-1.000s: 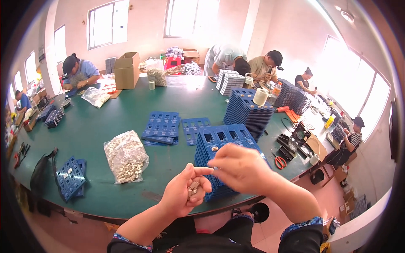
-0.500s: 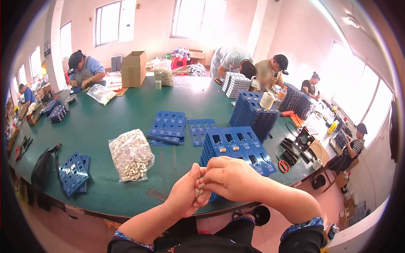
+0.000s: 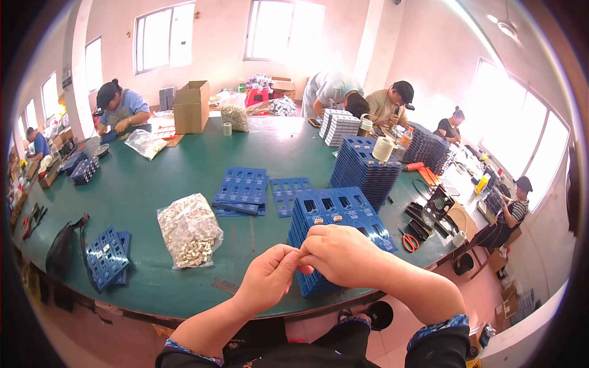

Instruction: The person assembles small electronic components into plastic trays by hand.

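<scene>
My two hands meet in front of a tall stack of blue circuit board panels. Curled closed, my left hand holds small white connectors, which its fingers now cover. The fingertips of my right hand are pinched together against the left thumb and fingers; whatever is between them is hidden. On the top panel, just beyond my right hand, sit a pale connector and another small connector. Left of my hands lies a clear bag of small white connectors.
Loose blue panels lie mid-table, and others at the left by a black bag. Behind the near stack stands another panel stack with a cream spool on top. Orange-handled scissors lie right. Several people work around.
My left fingers have closed over the connectors that showed in the palm. The right fingertips have come together at the left thumb. The view has shifted slightly.
</scene>
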`<control>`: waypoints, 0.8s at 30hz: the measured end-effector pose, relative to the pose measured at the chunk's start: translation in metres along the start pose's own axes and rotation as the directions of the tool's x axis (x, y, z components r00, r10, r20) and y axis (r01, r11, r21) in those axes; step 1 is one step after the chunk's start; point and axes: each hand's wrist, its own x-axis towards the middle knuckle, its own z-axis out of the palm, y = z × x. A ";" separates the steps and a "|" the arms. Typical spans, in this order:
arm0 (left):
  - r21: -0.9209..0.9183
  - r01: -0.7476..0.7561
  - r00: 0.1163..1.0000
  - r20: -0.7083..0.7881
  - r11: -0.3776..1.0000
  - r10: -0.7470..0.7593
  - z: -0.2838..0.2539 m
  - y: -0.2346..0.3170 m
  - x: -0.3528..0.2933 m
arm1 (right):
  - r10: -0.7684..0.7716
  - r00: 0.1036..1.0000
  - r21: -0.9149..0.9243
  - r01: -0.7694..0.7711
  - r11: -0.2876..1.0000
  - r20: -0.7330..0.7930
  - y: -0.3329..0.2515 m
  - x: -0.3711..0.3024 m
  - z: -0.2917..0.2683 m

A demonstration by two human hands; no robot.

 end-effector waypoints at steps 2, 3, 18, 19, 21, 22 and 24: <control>0.015 0.023 1.000 -0.021 1.000 -0.022 -0.002 0.002 0.000 | 0.001 1.000 -0.019 -0.001 1.000 0.000 -0.001 0.000 -0.002; 0.018 0.022 0.999 -0.024 1.000 -0.022 -0.004 0.003 -0.001 | 0.026 0.999 -0.024 -0.027 0.999 -0.023 -0.003 0.001 -0.005; -0.551 0.363 0.929 0.271 0.751 -0.251 -0.005 0.008 0.002 | 0.054 0.988 0.259 -0.014 0.966 -0.146 0.003 -0.007 -0.007; -0.501 0.375 0.924 0.269 0.780 -0.271 -0.005 0.010 0.003 | -0.023 0.983 0.145 0.050 0.988 -0.183 0.004 -0.009 -0.007; -0.423 0.405 0.910 0.269 0.811 -0.314 -0.003 0.014 0.002 | -0.104 0.983 0.079 0.117 0.990 -0.151 0.007 -0.012 -0.013; -0.421 0.411 0.907 0.279 0.808 -0.316 -0.001 0.015 0.002 | -0.193 0.975 0.015 0.196 0.980 -0.112 0.008 -0.013 -0.016; -0.389 0.421 0.903 0.271 0.820 -0.335 0.002 0.013 0.002 | -0.162 0.981 -0.061 0.156 0.986 -0.107 0.016 -0.017 -0.021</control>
